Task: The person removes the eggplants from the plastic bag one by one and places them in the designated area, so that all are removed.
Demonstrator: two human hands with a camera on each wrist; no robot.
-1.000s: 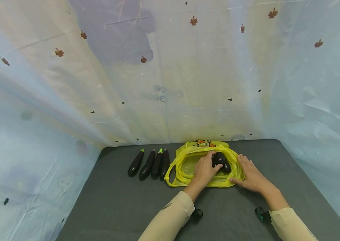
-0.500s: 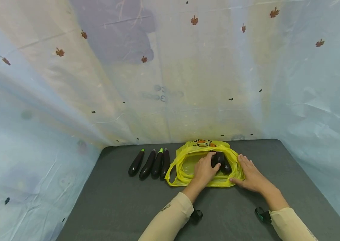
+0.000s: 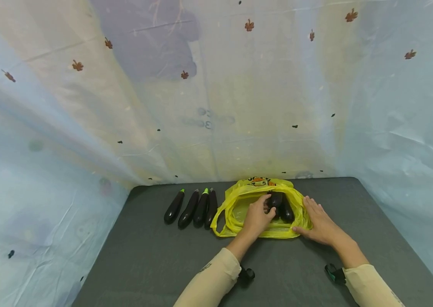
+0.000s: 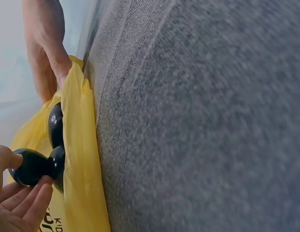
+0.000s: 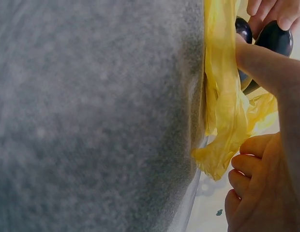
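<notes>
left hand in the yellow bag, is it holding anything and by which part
The left hand holds an eggplant, pinched at its exposed rounded end between thumb and fingers.

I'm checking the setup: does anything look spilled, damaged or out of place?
Nothing looks spilled or damaged. The only slight oddity is uneven spacing left of the yellow bag: the leftmost eggplant lies a little apart from the other three eggplants, which sit close together.
</notes>
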